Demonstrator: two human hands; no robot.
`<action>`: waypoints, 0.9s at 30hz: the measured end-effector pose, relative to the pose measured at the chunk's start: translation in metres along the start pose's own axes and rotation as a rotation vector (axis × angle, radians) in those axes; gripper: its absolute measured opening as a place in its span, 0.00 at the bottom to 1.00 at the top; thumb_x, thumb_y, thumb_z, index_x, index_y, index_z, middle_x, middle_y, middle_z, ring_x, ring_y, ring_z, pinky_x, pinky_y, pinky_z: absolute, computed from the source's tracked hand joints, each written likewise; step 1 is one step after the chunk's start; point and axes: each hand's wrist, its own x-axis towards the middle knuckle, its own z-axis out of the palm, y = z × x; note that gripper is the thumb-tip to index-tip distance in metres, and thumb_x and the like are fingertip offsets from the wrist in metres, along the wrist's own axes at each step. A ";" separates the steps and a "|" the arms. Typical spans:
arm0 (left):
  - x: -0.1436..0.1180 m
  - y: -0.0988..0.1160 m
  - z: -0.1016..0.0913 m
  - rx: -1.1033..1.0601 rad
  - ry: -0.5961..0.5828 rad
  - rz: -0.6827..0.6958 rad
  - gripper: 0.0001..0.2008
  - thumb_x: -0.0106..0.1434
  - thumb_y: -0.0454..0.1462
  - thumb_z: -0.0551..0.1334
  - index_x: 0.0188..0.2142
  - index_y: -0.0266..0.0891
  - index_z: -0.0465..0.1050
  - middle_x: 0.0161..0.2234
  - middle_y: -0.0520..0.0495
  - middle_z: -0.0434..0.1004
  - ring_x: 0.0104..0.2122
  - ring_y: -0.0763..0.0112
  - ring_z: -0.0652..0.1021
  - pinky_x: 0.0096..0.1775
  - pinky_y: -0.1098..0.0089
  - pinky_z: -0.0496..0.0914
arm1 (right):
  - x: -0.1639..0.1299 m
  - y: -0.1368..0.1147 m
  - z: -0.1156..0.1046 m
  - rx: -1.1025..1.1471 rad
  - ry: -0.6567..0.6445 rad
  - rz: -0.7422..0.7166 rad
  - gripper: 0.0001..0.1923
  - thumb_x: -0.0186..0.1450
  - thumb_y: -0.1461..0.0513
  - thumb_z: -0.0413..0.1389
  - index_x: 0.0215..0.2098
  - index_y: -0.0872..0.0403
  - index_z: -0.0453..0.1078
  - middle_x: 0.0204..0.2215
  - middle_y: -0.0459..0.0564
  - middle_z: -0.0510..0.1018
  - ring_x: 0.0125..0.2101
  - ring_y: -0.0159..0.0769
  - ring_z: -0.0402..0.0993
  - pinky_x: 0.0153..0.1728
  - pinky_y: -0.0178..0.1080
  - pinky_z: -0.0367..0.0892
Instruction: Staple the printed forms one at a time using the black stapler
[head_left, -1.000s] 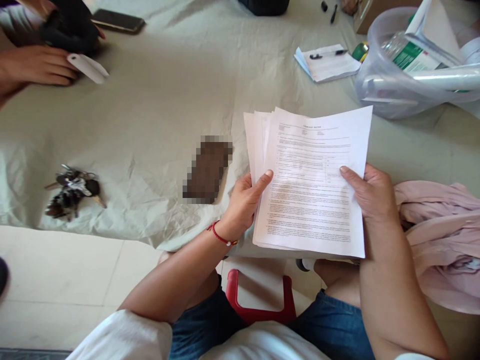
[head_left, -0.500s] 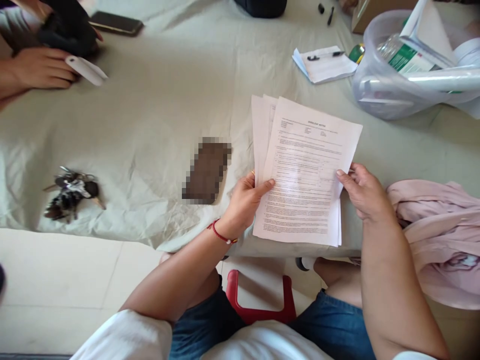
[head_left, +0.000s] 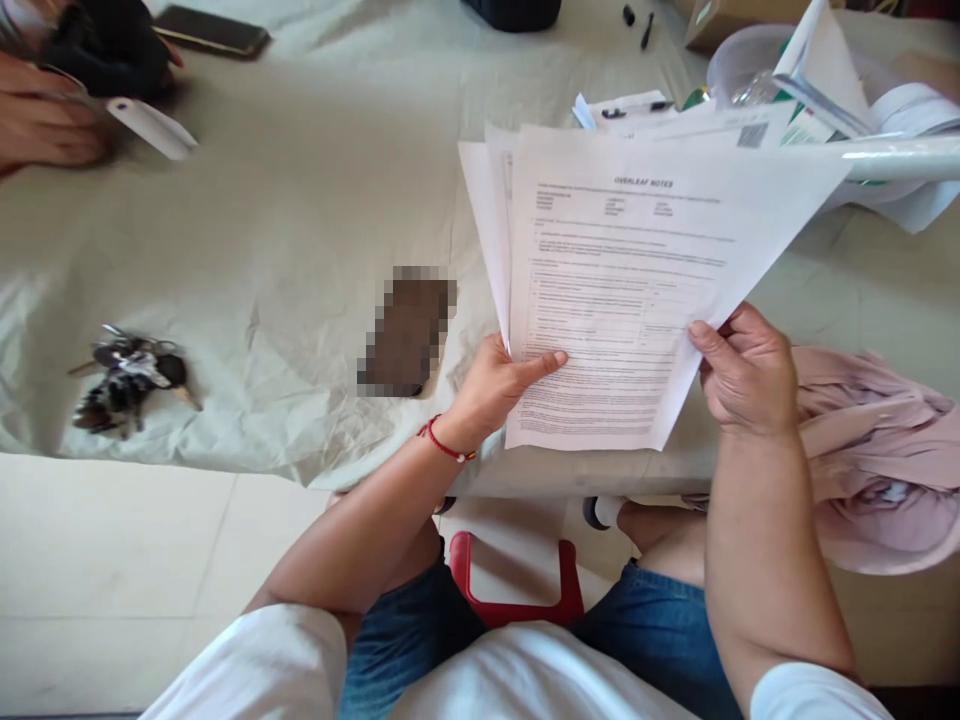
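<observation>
Several printed sheets of paper point(head_left: 607, 300), the front one headed "OVERLEAF NOTES", are held up over the table's front edge. My left hand point(head_left: 499, 390) grips their lower left side, thumb on the front page and fingers behind. At the right edge my right hand point(head_left: 746, 370) pinches them, its other fingers curled behind. A red bracelet point(head_left: 448, 442) circles my left wrist. To the left of the sheets lies a dark, blurred-out rectangular thing point(head_left: 409, 335), perhaps a phone. Behind the sheets, a small paper pad with a pen point(head_left: 637, 107) is partly covered.
A bunch of keys point(head_left: 135, 378) lies at the left. Another person's hand point(head_left: 49, 115) is at the upper left, near a phone point(head_left: 212, 32). A clear plastic basket point(head_left: 911, 70) of papers stands at the upper right. Pink cloth point(head_left: 885, 450) lies at the right; a red stool point(head_left: 517, 610) is below.
The sheets have been lifted nearer and tilted, their top edges fanning wider and now covering part of the pad and basket. My right hand has risen slightly. The view has shifted a little.
</observation>
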 end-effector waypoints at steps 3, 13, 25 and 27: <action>0.002 0.000 -0.003 0.020 -0.053 0.037 0.22 0.57 0.45 0.82 0.50 0.42 0.88 0.55 0.40 0.90 0.61 0.42 0.85 0.67 0.44 0.76 | -0.001 -0.003 0.005 0.065 0.006 -0.121 0.18 0.64 0.52 0.75 0.51 0.41 0.82 0.55 0.45 0.88 0.62 0.49 0.83 0.71 0.56 0.73; -0.010 0.050 0.004 0.123 -0.137 0.149 0.20 0.52 0.44 0.84 0.44 0.44 0.88 0.48 0.43 0.90 0.64 0.32 0.80 0.61 0.42 0.79 | -0.006 -0.009 0.012 0.061 -0.092 0.055 0.32 0.53 0.41 0.78 0.51 0.41 0.80 0.52 0.50 0.89 0.62 0.57 0.82 0.62 0.62 0.78; -0.011 0.082 -0.006 0.068 0.000 0.180 0.32 0.47 0.43 0.86 0.51 0.44 0.85 0.52 0.41 0.87 0.65 0.28 0.78 0.58 0.42 0.80 | -0.010 -0.020 -0.006 0.073 -0.135 -0.142 0.33 0.48 0.44 0.81 0.50 0.34 0.81 0.54 0.43 0.87 0.67 0.52 0.77 0.68 0.57 0.73; -0.009 0.084 -0.004 0.158 -0.116 0.166 0.30 0.41 0.39 0.87 0.45 0.43 0.86 0.48 0.40 0.88 0.64 0.28 0.79 0.59 0.42 0.80 | -0.010 -0.015 -0.014 0.063 -0.161 -0.111 0.36 0.44 0.41 0.82 0.49 0.34 0.81 0.54 0.44 0.87 0.67 0.53 0.77 0.68 0.57 0.74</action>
